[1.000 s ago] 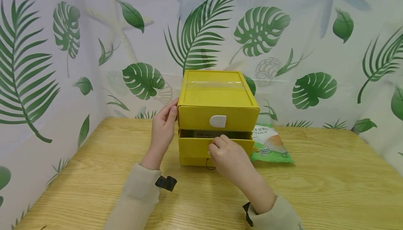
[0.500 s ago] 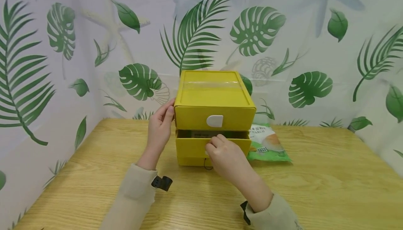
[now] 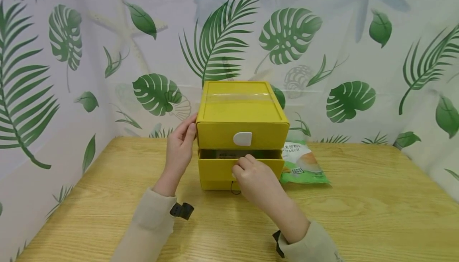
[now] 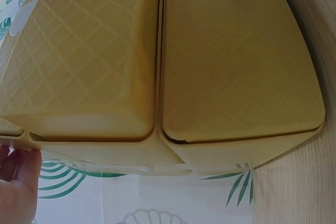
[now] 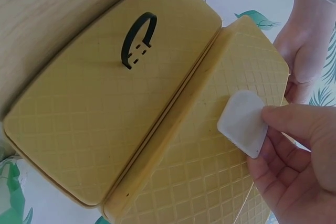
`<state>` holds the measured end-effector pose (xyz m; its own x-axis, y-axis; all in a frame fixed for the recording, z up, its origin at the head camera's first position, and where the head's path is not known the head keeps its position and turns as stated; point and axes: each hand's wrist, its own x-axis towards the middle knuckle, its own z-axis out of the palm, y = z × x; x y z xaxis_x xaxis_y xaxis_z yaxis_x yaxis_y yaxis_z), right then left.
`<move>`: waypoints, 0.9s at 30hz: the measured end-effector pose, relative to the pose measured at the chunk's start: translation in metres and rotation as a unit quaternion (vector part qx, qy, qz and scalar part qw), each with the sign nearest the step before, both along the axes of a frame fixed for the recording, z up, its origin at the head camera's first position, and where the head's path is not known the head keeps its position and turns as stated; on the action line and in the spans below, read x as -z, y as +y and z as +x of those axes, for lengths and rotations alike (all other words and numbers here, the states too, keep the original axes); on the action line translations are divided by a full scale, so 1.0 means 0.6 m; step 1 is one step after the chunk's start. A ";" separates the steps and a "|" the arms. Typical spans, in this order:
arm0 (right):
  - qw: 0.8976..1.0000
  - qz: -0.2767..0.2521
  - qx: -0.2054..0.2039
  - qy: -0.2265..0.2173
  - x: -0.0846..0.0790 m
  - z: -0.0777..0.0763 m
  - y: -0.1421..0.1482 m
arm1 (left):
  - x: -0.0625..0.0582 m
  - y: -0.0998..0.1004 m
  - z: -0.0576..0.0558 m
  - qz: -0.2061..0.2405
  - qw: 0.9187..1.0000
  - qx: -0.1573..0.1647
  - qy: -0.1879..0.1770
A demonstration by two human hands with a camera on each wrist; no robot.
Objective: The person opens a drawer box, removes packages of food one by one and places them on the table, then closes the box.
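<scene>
I count one yellow cabinet (image 3: 241, 112) on the counter (image 3: 369, 214), its three drawers (image 3: 212, 135) stacked, the middle drawer (image 3: 214, 170) partly out, and one green-and-white bag (image 3: 304, 164) just beside. My left hand (image 3: 180, 147), fingers relaxed, touches the cabinet's side; my right hand (image 3: 257, 177) pinches the middle drawer's white tab (image 5: 243, 121).

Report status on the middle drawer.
Left grip against box side. Right grip pinching tab. Middle drawer partly open. Bag beside box, not blocking.
</scene>
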<state>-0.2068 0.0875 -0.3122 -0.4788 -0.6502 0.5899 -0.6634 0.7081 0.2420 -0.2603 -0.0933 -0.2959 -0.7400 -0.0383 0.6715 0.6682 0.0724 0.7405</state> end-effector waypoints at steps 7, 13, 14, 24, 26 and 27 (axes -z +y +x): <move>1.000 -0.001 -0.002 -0.005 0.000 0.004 -0.004 | 0.012 -0.007 -0.011 0.001 1.000 0.003 -0.001; 1.000 0.000 0.000 -0.012 0.000 0.005 -0.002 | 0.021 -0.007 -0.020 -0.003 1.000 -0.005 0.008; 1.000 -0.001 0.000 -0.013 0.000 0.005 -0.002 | 0.020 -0.007 -0.021 -0.006 1.000 -0.008 0.009; 1.000 -0.018 -0.024 -0.001 0.004 0.007 -0.001 | -0.005 -0.004 0.004 -0.021 1.000 -0.019 0.005; 0.999 -0.016 -0.030 0.003 0.004 0.008 0.001 | -0.009 -0.003 0.008 -0.022 1.000 -0.021 0.002; 0.999 -0.016 -0.034 0.005 0.005 0.008 0.001 | -0.009 -0.003 0.009 -0.023 1.000 -0.022 0.002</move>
<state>-0.2017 0.0883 -0.3153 -0.4283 -0.6623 0.6147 -0.7081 0.6686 0.2269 -0.2549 -0.0950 -0.2905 -0.7360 -0.0396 0.6759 0.6663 0.1347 0.7334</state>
